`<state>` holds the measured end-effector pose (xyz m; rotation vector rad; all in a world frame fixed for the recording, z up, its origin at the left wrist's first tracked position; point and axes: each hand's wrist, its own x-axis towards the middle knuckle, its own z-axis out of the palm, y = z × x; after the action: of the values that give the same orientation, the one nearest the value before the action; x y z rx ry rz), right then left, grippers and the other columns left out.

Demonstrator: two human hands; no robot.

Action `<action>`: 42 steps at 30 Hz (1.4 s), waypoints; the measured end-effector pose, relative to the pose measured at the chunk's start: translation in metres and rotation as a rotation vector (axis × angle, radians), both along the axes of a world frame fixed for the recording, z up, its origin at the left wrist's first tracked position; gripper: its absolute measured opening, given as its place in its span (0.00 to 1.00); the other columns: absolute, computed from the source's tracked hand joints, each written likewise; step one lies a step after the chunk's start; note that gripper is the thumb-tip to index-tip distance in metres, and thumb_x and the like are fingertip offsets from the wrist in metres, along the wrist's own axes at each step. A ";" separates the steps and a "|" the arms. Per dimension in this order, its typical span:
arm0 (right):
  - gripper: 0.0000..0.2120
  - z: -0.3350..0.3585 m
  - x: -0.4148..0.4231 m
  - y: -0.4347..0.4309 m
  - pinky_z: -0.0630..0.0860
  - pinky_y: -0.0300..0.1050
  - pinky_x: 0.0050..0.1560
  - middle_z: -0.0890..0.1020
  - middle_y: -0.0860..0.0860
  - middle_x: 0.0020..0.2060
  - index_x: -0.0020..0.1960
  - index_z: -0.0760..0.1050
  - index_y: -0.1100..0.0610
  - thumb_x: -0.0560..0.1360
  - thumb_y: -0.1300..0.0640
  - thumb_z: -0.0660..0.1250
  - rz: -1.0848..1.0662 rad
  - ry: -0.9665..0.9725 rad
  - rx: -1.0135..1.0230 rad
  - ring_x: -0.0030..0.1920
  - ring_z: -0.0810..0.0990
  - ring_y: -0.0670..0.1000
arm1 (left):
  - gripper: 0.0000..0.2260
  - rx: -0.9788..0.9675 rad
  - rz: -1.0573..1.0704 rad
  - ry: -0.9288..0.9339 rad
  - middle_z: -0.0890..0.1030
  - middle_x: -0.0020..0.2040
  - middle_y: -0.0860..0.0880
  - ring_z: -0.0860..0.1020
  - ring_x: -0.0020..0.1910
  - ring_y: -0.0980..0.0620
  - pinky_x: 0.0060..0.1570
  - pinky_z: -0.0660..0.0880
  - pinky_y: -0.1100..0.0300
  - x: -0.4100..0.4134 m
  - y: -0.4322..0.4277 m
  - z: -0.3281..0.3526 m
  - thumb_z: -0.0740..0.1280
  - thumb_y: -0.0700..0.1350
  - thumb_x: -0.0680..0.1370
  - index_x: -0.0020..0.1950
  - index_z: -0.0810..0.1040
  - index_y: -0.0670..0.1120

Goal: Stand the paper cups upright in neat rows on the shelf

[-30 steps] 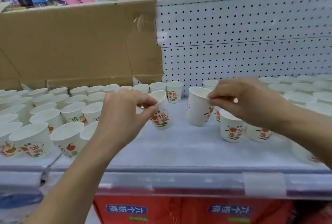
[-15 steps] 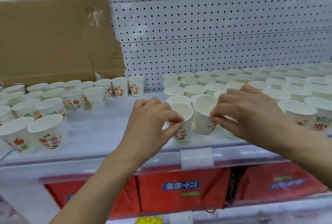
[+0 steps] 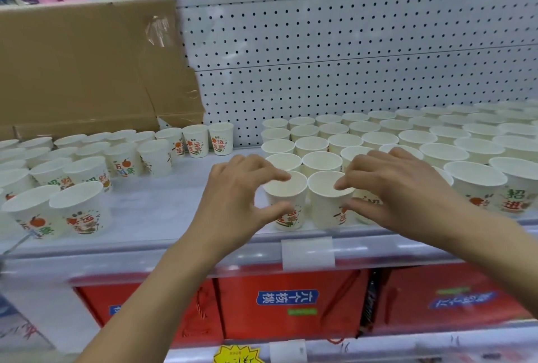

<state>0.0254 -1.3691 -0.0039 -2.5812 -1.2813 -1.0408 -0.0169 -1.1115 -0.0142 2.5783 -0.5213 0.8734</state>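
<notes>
Two white paper cups with orange-and-green print stand upright side by side near the front edge of the shelf. My left hand holds the left cup, index finger on its far rim, thumb on its front wall. My right hand pinches the right cup, index tip inside the rim, thumb outside. Neat rows of upright cups fill the shelf behind and to the right. A looser group of upright cups stands at the left.
A flattened cardboard box leans against the white pegboard back wall at the left. A bare strip of shelf separates the two cup groups. A clear label holder clips the front edge. Red cartons sit on the level below.
Both hands carried their cups to the right and set them down at the front of the right-hand rows. The fingers have spread wider than the tight rim pinch before.
</notes>
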 end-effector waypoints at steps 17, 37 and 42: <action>0.13 0.002 0.008 0.015 0.64 0.45 0.40 0.78 0.42 0.32 0.41 0.81 0.45 0.72 0.40 0.61 0.000 0.099 0.029 0.38 0.76 0.50 | 0.04 -0.193 -0.050 0.149 0.80 0.48 0.58 0.73 0.54 0.55 0.56 0.70 0.45 0.007 0.003 -0.005 0.71 0.53 0.73 0.45 0.83 0.55; 0.14 0.001 0.009 -0.003 0.60 0.45 0.43 0.79 0.40 0.39 0.40 0.81 0.43 0.72 0.39 0.59 0.009 0.176 0.084 0.42 0.76 0.48 | 0.25 -0.561 -0.009 0.402 0.75 0.61 0.61 0.73 0.57 0.69 0.51 0.71 0.71 0.002 0.004 -0.023 0.68 0.59 0.73 0.69 0.71 0.57; 0.15 0.002 0.007 -0.004 0.61 0.45 0.44 0.80 0.40 0.40 0.42 0.81 0.42 0.72 0.37 0.58 0.006 0.208 0.084 0.42 0.74 0.46 | 0.27 -0.548 -0.019 0.418 0.74 0.60 0.63 0.73 0.56 0.71 0.52 0.73 0.68 0.002 0.003 -0.021 0.67 0.61 0.71 0.69 0.71 0.57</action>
<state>0.0328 -1.3731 -0.0024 -2.5410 -1.1685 -0.7816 -0.0145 -1.1085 -0.0353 2.1487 -0.1515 0.3747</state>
